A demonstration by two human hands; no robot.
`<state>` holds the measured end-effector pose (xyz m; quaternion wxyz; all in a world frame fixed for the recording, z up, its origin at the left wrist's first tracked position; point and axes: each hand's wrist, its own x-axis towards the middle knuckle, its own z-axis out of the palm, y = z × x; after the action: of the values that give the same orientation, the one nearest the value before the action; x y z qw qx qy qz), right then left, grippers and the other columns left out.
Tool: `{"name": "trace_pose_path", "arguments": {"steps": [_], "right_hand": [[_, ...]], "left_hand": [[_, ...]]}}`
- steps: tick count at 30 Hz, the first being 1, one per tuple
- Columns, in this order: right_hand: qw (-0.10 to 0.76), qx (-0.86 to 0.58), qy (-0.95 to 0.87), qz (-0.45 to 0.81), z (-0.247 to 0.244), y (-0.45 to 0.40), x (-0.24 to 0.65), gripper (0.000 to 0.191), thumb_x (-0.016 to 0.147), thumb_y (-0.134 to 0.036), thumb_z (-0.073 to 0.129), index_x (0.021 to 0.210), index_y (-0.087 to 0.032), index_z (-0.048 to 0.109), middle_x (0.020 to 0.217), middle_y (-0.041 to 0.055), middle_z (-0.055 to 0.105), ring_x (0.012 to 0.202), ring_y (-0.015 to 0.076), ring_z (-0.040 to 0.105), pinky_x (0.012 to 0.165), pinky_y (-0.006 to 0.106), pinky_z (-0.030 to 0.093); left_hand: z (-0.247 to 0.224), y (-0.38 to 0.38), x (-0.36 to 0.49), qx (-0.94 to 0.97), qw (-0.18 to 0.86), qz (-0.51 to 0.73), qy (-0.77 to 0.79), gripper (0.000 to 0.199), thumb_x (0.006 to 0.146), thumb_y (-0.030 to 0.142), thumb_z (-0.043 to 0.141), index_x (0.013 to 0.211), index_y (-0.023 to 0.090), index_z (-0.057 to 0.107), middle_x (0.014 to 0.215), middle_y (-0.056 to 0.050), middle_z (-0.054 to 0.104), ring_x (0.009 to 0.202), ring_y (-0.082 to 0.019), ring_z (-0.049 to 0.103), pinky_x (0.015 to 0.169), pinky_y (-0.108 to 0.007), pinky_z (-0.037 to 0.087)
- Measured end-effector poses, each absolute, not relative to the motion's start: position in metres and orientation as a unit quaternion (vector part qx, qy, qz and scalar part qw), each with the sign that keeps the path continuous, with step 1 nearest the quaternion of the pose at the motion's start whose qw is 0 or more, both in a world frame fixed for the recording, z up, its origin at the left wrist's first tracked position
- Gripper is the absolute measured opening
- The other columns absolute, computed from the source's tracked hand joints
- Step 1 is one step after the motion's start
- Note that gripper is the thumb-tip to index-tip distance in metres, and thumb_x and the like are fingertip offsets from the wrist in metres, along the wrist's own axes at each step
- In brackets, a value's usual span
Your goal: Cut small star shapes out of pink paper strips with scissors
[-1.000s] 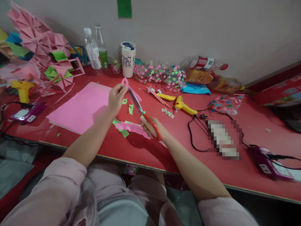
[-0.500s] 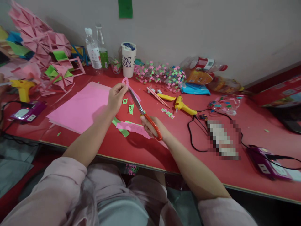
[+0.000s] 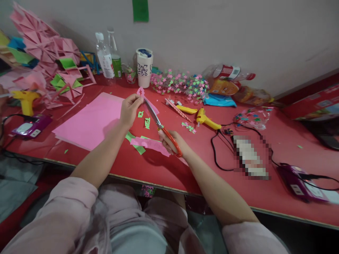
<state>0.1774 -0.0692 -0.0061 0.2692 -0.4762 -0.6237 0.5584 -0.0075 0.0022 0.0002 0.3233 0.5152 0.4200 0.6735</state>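
Note:
My left hand (image 3: pixel 130 110) pinches a small pink paper piece (image 3: pixel 141 91) with a cut-out in it, held above the red table. Red-handled scissors (image 3: pixel 171 138) are in my right hand (image 3: pixel 172 141), their blades pointing up and left to the paper at my left fingertips. Beneath the scissors lie pink strips (image 3: pixel 150 144) and a green strip (image 3: pixel 137 146). Two small green scraps (image 3: pixel 147 123) lie between my hands. A stack of pink sheets (image 3: pixel 87 120) is beside my left forearm.
Bottles (image 3: pixel 105 60) and a white cup (image 3: pixel 144 68) stand at the back, beside many paper stars (image 3: pixel 180 84). A yellow glue gun (image 3: pixel 208 120) with its cable lies right, past a yellow cutter (image 3: pixel 186 109). Pink paper models (image 3: pixel 39 46) and another person's hand (image 3: pixel 3 97) are left.
My left hand and the pink piece have shifted very slightly left. The scissors and my right hand look almost the same.

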Motion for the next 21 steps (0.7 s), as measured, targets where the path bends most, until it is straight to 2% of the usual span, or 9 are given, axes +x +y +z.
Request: {"name": "trace_pose_path", "arguments": {"steps": [21], "right_hand": [[0.285, -0.413, -0.618, 0.605, -0.0091, -0.0694, 0.1818, 0.044, 0.085, -0.061, 0.046, 0.071, -0.019, 0.045, 0.041, -0.0094, 0.034, 0.029, 0.0052, 0.032, 0.032, 0.019, 0.033]], "left_hand": [[-0.0047, 0.001, -0.0016, 0.511, 0.396, 0.672, 0.362, 0.018, 0.072, 0.018, 0.057, 0.055, 0.019, 0.056, 0.055, 0.002, 0.045, 0.056, -0.007, 0.04, 0.055, -0.021, 0.034]]}}
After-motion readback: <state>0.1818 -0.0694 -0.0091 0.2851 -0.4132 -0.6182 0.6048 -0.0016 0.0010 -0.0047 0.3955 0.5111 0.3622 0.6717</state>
